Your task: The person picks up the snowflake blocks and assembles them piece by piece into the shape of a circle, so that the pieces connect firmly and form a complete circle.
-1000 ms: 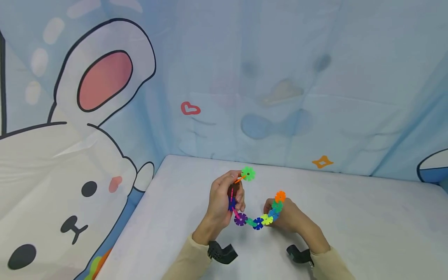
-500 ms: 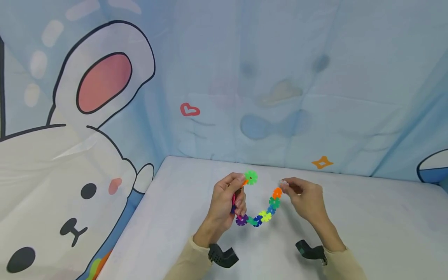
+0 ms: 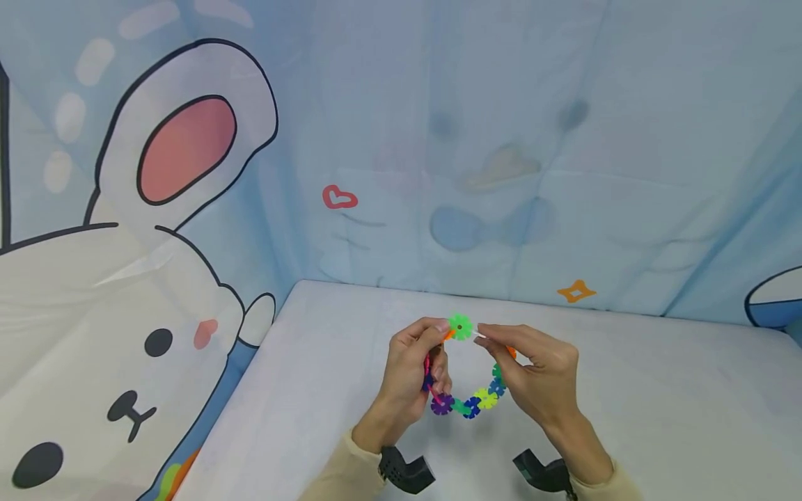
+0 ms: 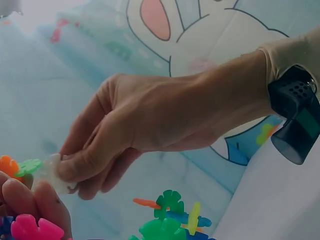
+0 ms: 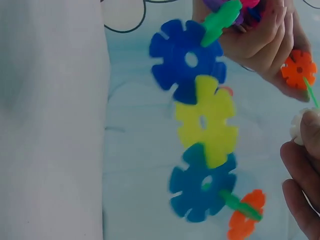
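A chain of colourful flower-shaped interlocking discs hangs in a near-ring between both hands. My left hand (image 3: 404, 376) pinches it near an orange disc (image 5: 299, 69) that carries a light green disc (image 3: 460, 327) at the tip. My right hand (image 3: 544, 372) pinches a white disc (image 4: 54, 175) between thumb and fingertips, its edge right at the green disc. Purple (image 3: 441, 404), dark blue (image 5: 170, 50), yellow (image 5: 215, 135) and blue (image 5: 187, 195) discs make up the sagging lower part. Another orange disc (image 3: 512, 353) shows partly behind the right fingers.
The white tabletop (image 3: 658, 403) lies under the hands. A light blue printed curtain (image 3: 501, 139) rises behind it, and a rabbit print (image 3: 125, 348) covers the left side. Both wrists wear black camera mounts, the left mount (image 3: 407, 471) and the right mount (image 3: 541, 473).
From below the chain's right end, my right hand rises, grips the white disc and brings it left to the green disc. My left hand shifts slightly right, and the chain closes toward a ring.
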`<state>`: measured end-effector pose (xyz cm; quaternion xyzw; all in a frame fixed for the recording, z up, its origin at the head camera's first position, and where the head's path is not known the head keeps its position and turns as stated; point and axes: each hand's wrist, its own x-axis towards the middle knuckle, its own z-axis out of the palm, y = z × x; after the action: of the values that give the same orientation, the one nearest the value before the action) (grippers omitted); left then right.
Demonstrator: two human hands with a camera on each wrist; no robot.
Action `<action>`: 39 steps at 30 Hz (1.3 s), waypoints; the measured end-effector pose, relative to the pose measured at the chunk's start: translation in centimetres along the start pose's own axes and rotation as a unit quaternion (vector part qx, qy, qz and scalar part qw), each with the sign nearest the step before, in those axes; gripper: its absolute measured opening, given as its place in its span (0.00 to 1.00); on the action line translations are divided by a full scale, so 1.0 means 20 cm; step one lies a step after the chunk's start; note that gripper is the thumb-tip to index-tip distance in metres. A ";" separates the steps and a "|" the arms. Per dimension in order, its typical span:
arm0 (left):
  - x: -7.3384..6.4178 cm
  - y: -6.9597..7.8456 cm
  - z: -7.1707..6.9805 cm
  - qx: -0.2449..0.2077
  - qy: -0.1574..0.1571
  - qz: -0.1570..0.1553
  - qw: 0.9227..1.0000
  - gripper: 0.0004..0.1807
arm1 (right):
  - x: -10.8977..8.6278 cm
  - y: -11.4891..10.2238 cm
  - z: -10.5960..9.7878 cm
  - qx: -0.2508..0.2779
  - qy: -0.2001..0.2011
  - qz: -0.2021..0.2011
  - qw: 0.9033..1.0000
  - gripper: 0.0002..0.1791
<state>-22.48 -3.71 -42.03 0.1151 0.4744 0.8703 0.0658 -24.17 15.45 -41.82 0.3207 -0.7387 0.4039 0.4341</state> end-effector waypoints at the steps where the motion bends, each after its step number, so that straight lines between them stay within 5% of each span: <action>1: 0.00 0.00 0.00 0.001 0.000 -0.001 1.000 0.07 | 0.00 0.00 0.00 0.000 0.001 -0.005 1.000 0.13; 3: 0.00 -0.01 0.01 0.004 0.001 -0.003 1.000 0.07 | 0.00 -0.01 0.00 -0.002 0.002 -0.014 1.000 0.06; 6: -0.01 -0.01 0.01 0.009 0.001 -0.002 1.000 0.08 | 0.01 0.00 -0.01 -0.013 0.006 -0.025 1.000 0.18; 10: 0.00 0.00 0.01 0.012 0.005 -0.001 1.000 0.09 | 0.02 0.00 -0.03 -0.013 0.005 -0.023 1.000 0.07; 13: 0.00 -0.01 0.01 0.012 0.000 -0.011 1.000 0.11 | 0.02 -0.01 -0.04 -0.005 -0.001 -0.023 1.000 0.12; 17: 0.00 -0.01 0.00 0.013 -0.011 -0.021 1.000 0.17 | 0.03 -0.02 -0.04 -0.020 -0.005 -0.041 0.999 0.07; 22: 0.00 -0.01 0.01 0.052 -0.006 0.006 0.999 0.13 | 0.04 -0.05 -0.04 -0.080 -0.015 -0.075 0.994 0.24; 26: 0.01 -0.02 0.00 0.090 -0.001 0.030 0.996 0.15 | 0.04 -0.06 -0.04 -0.095 -0.017 -0.085 0.992 0.25; 29: 0.01 -0.02 0.00 0.101 -0.002 0.034 0.994 0.19 | 0.03 -0.05 -0.04 -0.087 -0.012 -0.083 0.993 0.22; 33: 0.01 -0.02 -0.01 0.109 -0.004 0.032 0.993 0.19 | 0.03 -0.05 -0.05 -0.069 -0.013 -0.072 0.995 0.05; 39: -0.01 -0.02 0.00 0.127 -0.013 0.037 0.991 0.18 | 0.03 -0.06 -0.07 -0.057 -0.015 -0.053 0.997 0.12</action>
<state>-22.30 -3.56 -42.33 0.1512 0.5755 0.8033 0.0240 -22.88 15.93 -40.40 0.3403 -0.7487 0.3329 0.4613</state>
